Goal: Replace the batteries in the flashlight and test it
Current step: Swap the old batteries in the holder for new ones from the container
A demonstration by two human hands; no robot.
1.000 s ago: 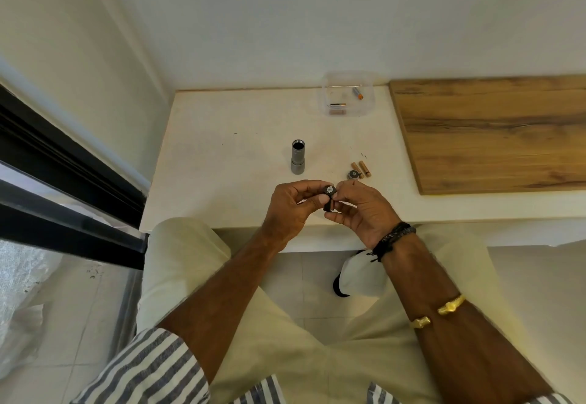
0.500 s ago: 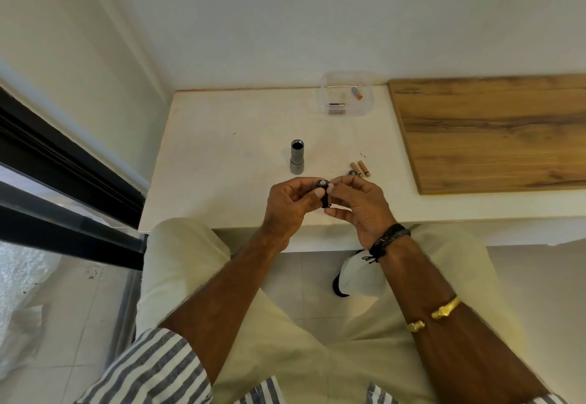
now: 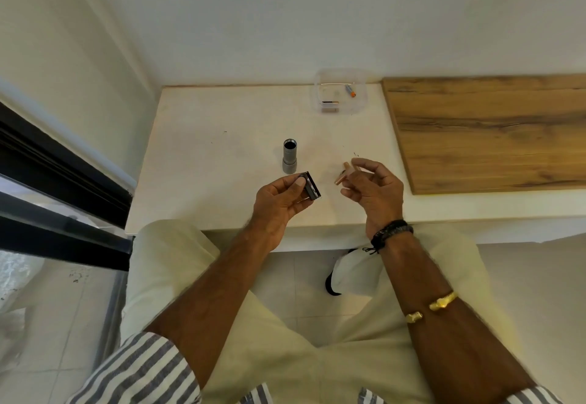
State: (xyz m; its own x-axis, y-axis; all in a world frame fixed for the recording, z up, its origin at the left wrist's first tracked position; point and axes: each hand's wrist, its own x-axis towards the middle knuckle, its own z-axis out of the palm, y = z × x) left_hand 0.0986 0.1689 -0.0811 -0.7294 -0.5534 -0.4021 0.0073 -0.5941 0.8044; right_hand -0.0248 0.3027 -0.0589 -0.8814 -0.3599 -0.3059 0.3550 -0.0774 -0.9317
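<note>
the left hand (image 3: 279,200) is clamped on the dark battery holder (image 3: 310,185) and the right hand (image 3: 372,189) pinches a battery (image 3: 344,174) above the counter (image 3: 222,137), flashlight body (image 3: 289,156) standing open beyond; a reversed cell or loose pinch could spoil the test.

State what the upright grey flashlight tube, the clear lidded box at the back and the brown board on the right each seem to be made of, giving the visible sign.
Upright grey flashlight tube: likely metal, matt; even grey with machined rings.
Clear lidded box: plastic; see-through walls show batteries inside.
Brown board: wood or wood-look laminate; dark grain streaks, flat sheen.
</note>
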